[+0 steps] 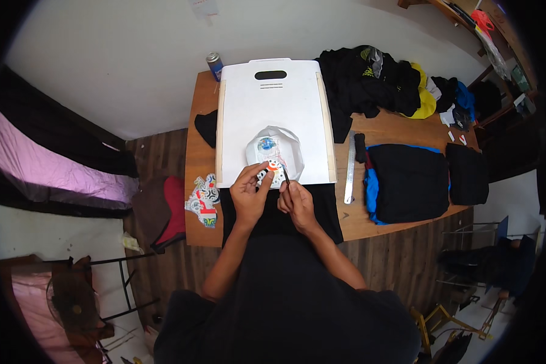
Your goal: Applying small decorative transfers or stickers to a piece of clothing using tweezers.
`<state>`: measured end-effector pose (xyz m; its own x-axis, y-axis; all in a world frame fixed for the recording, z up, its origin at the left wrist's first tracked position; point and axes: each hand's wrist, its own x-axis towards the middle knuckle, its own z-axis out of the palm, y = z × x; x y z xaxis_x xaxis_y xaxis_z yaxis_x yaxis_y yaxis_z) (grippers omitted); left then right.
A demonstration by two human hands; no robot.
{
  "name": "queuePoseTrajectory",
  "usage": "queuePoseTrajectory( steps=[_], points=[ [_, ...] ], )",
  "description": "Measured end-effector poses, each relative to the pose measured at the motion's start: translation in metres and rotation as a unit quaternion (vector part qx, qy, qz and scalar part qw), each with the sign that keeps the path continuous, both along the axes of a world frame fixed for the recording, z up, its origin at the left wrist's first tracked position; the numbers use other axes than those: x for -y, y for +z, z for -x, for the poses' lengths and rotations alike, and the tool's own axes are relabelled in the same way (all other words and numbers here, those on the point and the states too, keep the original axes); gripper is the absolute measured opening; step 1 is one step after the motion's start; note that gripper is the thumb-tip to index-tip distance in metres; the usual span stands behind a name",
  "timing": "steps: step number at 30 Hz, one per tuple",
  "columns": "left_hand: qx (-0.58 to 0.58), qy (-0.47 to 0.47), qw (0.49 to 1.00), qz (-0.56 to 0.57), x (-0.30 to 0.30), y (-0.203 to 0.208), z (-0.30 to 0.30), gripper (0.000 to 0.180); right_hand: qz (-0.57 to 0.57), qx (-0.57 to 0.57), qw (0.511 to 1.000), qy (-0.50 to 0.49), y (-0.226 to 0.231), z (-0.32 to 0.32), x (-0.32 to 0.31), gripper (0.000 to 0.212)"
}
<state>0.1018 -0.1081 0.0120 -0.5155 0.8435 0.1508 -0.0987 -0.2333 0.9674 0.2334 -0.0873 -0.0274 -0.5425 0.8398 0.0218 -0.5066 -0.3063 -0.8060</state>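
Note:
A large white board [271, 108] with an oval handle slot lies on the wooden table in front of me. On its near part rests a crumpled whitish sheet [293, 156], with a round blue print [266, 144] showing on it. My left hand [249, 197] pinches a small white printed piece [273, 171] with orange and black marks, above the sheet. My right hand [298, 205] is closed on a thin dark tool [286, 173], its tip at that piece's right edge. Whether it is tweezers or a blade, I cannot make out. Black cloth [279, 209] hangs below the board's near edge.
Colourful printed scraps [204, 197] lie left of the board; a spray can [214, 65] stands behind. To the right are a metal ruler [350, 170], a folded black stack [408, 182] and heaped dark clothes [370, 79]. A fan [73, 303] stands lower left.

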Motion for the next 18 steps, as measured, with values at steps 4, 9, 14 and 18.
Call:
queuePoseTrajectory(
  steps=[4, 9, 14, 18],
  points=[
    [0.000, 0.001, 1.000, 0.005, 0.0007, -0.0011, -0.0001, 0.028, -0.004, -0.002, 1.000, -0.001, -0.0020, 0.0001, -0.0003, 0.036],
    [-0.005, 0.001, 1.000, 0.002, 0.0002, 0.0004, -0.0010, 0.028, -0.001, 0.002, 1.000, 0.000, 0.0002, -0.0002, -0.0009, 0.036],
    [-0.011, 0.000, 1.000, 0.004, 0.0005, -0.0004, -0.0002, 0.028, -0.004, 0.000, 1.000, 0.000, 0.0003, 0.0006, -0.0011, 0.036],
    [-0.013, -0.002, 1.000, 0.000, -0.0006, -0.0022, 0.0005, 0.027, -0.001, -0.001, 1.000, -0.003, -0.0002, 0.0007, -0.0014, 0.035]
  ],
)
